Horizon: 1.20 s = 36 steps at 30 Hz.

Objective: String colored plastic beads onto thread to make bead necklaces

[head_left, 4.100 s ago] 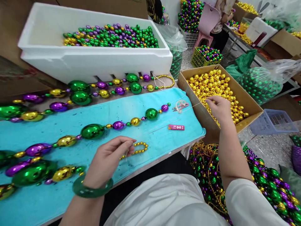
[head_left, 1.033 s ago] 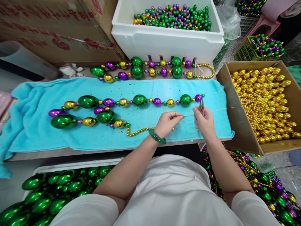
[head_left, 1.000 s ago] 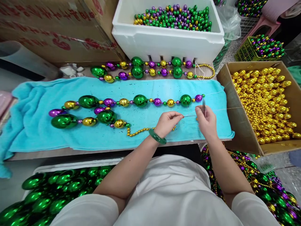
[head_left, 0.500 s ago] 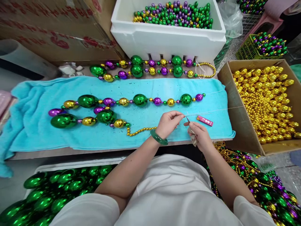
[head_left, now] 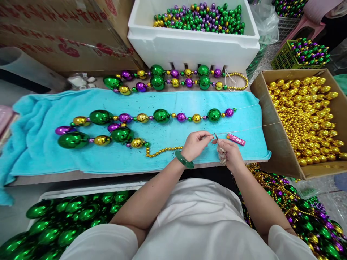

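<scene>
Far left and low, big shiny green baubles (head_left: pixel 54 213) crowd a bin below the table edge; above them a red-printed carton (head_left: pixel 62 39) stands behind the turquoise towel (head_left: pixel 40 159); here on the towel lies the beaded garland (head_left: pixel 161 116), doubled back at its left end, green, purple and gold, its lower leg running into small gold beads (head_left: pixel 164 149) that disappear behind the left wrist; behind it, a second garland (head_left: pixel 157 82) rests along the foot of the white foam box (head_left: pixel 189 45). Now the left hand (head_left: pixel 197 145), green bangle (head_left: pixel 184 159) at its wrist, pinching thread (head_left: pixel 241 129) tightly between thumb and forefinger; and right there, the right hand (head_left: pixel 230 151), fingers wrapped round the snips (head_left: pixel 215 136), points up at that pinch; whether the blades touch the thread, one cannot tell; just beyond, a slim pink case (head_left: pixel 236 139); and far right, a cardboard box (head_left: pixel 288 159) brimming with gold beads (head_left: pixel 306 119).
</scene>
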Tool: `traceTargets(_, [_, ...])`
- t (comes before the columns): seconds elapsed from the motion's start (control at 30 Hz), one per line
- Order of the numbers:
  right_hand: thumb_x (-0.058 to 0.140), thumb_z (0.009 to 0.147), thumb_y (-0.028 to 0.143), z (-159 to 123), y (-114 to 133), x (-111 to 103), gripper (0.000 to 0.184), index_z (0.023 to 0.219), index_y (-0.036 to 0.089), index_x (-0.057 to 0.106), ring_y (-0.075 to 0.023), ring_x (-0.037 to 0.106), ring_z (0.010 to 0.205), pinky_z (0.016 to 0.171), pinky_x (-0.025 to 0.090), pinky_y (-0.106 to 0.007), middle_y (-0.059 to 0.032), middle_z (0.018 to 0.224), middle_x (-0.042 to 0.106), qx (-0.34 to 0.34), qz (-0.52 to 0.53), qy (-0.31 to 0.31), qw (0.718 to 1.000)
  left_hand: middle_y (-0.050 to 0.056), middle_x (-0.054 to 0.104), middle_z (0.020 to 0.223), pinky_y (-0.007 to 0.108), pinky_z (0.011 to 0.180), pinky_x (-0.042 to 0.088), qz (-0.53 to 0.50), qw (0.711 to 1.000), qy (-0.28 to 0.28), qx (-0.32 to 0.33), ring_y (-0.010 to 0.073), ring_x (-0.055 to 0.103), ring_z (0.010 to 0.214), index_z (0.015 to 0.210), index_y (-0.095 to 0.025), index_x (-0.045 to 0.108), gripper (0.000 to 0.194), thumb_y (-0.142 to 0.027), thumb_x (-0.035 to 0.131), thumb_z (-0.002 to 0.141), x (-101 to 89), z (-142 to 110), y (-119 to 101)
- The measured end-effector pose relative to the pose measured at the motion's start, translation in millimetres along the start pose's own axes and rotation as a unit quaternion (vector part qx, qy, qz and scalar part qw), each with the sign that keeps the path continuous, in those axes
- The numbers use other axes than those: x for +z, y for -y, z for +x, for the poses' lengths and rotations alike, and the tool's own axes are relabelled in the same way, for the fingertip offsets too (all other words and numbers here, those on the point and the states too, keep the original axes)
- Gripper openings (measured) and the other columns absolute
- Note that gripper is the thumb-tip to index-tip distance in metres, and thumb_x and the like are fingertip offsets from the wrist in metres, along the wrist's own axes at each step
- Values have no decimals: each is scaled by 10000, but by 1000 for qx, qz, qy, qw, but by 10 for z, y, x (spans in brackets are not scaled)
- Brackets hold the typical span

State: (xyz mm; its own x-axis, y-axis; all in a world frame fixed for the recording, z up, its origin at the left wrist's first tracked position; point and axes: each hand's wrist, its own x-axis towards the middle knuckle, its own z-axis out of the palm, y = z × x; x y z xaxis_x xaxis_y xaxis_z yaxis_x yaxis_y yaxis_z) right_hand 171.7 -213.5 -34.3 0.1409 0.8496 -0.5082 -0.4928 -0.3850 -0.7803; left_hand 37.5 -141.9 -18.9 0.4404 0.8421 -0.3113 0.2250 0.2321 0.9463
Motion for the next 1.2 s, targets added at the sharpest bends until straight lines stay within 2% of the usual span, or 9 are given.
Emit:
traceTargets(0.27, [706, 689, 436, -2, 35, -3, 317, 802, 141, 676, -36, 280, 397, 379, 165, -198, 59, 501, 403, 3, -3, 23, 1000, -31, 488, 519, 209, 458, 299, 42, 999, 0, 14, 71, 385, 461, 770, -142, 692, 240, -353, 579, 761, -6, 17, 33])
traceTargets(0.47, [716, 669, 405, 5, 34, 15, 276, 736, 144, 657, -34, 258, 376, 370, 161, -196, 75, 451, 364, 8, 3, 12, 1000, -37, 464, 511, 204, 454, 286, 34, 999, -2, 13, 72, 381, 465, 773, -142, 684, 230, -347, 583, 751, -7, 7, 33])
traceTargets(0.7, [697, 687, 449, -31, 46, -4, 338, 814, 137, 661, -40, 274, 381, 370, 165, -197, 67, 484, 387, 30, -6, 14, 999, -40, 448, 491, 209, 448, 278, 21, 1000, -16, 0, 74, 368, 456, 761, -143, 689, 248, -377, 608, 744, -4, 6, 22])
traceTargets(0.87, [696, 688, 440, -55, 36, 2, 317, 796, 145, 653, -45, 265, 391, 380, 156, -200, 67, 476, 374, 32, -6, 14, 999, -39, 472, 488, 213, 452, 289, 18, 999, -28, 2, 77, 367, 454, 800, -148, 709, 252, -375, 614, 743, 6, 11, 25])
traceTargets(1.07, [720, 655, 432, -30, -4, 5, 299, 734, 157, 632, -43, 231, 382, 380, 137, -205, 80, 448, 336, 21, -3, -6, 1000, -42, 458, 492, 220, 461, 278, 44, 998, -26, 25, 82, 365, 465, 794, -154, 710, 245, -374, 609, 754, 2, 22, 67])
traceTargets(1.2, [708, 673, 440, -30, -4, 0, 305, 758, 155, 640, -44, 246, 380, 379, 142, -205, 74, 457, 363, 34, 4, 5, 999, -8, 558, 609, 227, 537, 348, 74, 994, -42, 68, 98, 440, 552, 778, -158, 704, 209, -337, 595, 777, 1, 19, 81])
